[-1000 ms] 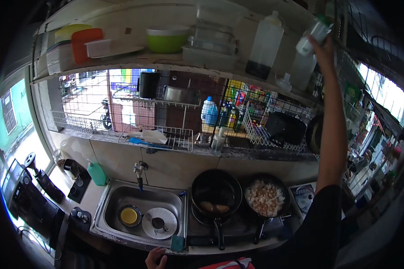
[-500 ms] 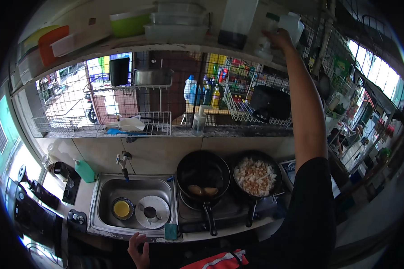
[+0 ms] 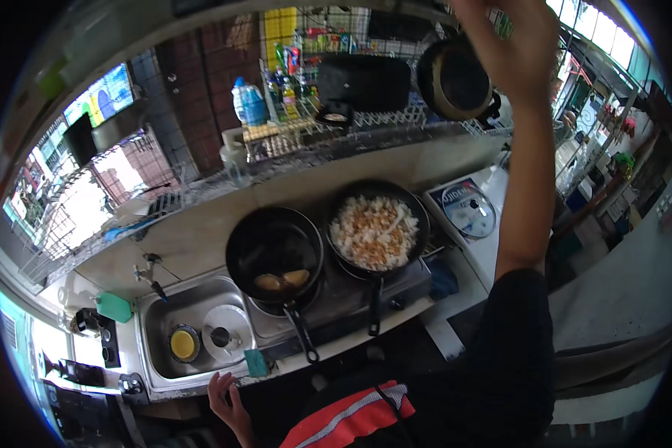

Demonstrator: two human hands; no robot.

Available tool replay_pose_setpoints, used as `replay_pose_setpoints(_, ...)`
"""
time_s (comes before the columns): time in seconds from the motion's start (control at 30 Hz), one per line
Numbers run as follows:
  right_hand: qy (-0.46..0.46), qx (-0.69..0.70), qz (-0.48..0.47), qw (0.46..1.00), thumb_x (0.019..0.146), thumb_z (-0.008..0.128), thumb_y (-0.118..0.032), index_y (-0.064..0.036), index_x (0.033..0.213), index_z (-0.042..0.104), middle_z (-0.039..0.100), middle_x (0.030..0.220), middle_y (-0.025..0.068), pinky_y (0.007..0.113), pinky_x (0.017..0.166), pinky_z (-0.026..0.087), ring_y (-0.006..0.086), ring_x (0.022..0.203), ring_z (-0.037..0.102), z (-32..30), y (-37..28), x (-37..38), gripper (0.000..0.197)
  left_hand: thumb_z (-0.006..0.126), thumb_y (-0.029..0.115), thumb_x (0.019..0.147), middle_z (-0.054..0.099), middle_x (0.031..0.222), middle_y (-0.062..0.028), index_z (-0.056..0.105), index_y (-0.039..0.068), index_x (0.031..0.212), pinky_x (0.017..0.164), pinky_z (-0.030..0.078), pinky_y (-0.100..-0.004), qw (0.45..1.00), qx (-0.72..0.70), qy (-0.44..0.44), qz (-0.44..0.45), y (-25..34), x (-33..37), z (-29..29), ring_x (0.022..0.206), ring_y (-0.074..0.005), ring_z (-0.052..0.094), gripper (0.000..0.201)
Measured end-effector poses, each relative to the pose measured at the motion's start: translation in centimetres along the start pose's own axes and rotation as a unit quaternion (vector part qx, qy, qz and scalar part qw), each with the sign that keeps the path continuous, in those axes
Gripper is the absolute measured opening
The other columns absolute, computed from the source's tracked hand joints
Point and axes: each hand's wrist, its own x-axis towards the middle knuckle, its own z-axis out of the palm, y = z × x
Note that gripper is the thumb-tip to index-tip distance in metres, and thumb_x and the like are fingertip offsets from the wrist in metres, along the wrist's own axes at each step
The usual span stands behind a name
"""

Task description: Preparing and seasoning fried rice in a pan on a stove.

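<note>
My right arm stretches up along the right side. My right hand [image 3: 511, 48] is raised at the top edge, blurred and partly cut off, so whatever its fingers hold does not show. Below it, a dark pan [image 3: 454, 81] hangs by the rack. Low in front of the sink [image 3: 151, 328], my left hand [image 3: 228, 403] hovers with loosely bent, parted fingers and nothing in it. On the stove stand a frying pan [image 3: 272, 243] with two browned pieces of food [image 3: 282, 281] and another pan [image 3: 423, 224] holding rice with brown bits [image 3: 375, 233] and a light-coloured utensil.
A green sponge [image 3: 256, 363] lies at the sink's front corner. A yellow bowl [image 3: 182, 344] and a white plate [image 3: 235, 317] sit inside the sink. Right of the stove, a glass lid [image 3: 468, 210] rests on the counter. A pump bottle [image 3: 235, 158] stands on the ledge behind.
My view has turned right and down, so the upper shelf has mostly left it. My right hand, earlier at a green-lidded container on that shelf, now appears larger and blurred. My left hand stays low.
</note>
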Motion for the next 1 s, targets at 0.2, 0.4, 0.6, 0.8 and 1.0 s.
replay_pose_setpoints(0.2,-0.11,0.059,0.323,0.938,0.082,0.064,-0.009,-0.0037,0.094,0.065,0.066,0.076,0.0056,0.024,0.059,0.047,0.0123,0.062,0.06,-4.0,7.3,-27.6,0.013,0.05,0.0,0.091,0.06,0.095,-0.0108,0.05,-0.005,0.119,0.082,0.048,-0.0274,0.995,0.038,0.087,-0.011,0.5,-1.3,3.3,0.087,-0.0161,0.06,0.028)
replay_pose_setpoints(0.4,-0.32,-0.017,0.488,0.812,0.076,0.066,-0.015,-0.0064,0.095,0.064,0.066,0.074,0.0123,0.039,0.065,0.051,0.0297,0.072,0.064,-0.3,12.3,-55.7,0.021,0.049,0.003,0.093,0.06,0.092,-0.0097,0.052,-0.005,0.116,0.079,0.05,-0.0277,0.989,0.099,0.105,0.013,5.1,-0.4,8.4,0.086,-0.0155,0.059,0.025)
replay_pose_setpoints(0.6,-0.422,-0.159,0.472,0.757,0.079,0.064,-0.025,-0.0042,0.094,0.065,0.065,0.079,0.0173,0.047,0.072,0.05,0.0367,0.082,0.063,4.0,13.7,-63.6,0.026,0.05,0.003,0.091,0.061,0.09,-0.0089,0.053,-0.003,0.115,0.074,0.047,-0.0261,0.981,0.157,0.075,0.082,8.9,-3.0,13.4,0.083,-0.0142,0.058,0.024)
replay_pose_setpoints(0.8,-0.475,-0.032,0.622,0.622,0.082,0.057,-0.022,-0.0019,0.091,0.067,0.066,0.092,0.0243,0.048,0.075,0.051,0.0405,0.088,0.063,8.6,11.4,-62.3,0.025,0.053,0.006,0.091,0.063,0.089,-0.0099,0.054,-0.003,0.113,0.076,0.045,-0.0251,0.982,0.149,0.105,0.039,10.1,-6.0,16.3,0.082,-0.0147,0.058,0.023)
replay_pose_setpoints(1.0,-0.417,-0.236,0.462,0.746,0.081,0.057,-0.015,-0.0063,0.097,0.058,0.065,0.091,0.0163,0.043,0.071,0.053,0.0347,0.084,0.065,5.1,14.4,-63.7,0.018,0.053,0.006,0.091,0.063,0.09,-0.0102,0.054,-0.003,0.113,0.077,0.046,-0.0267,0.975,0.161,0.148,0.045,10.5,-7.8,15.0,0.082,-0.0154,0.059,0.024)
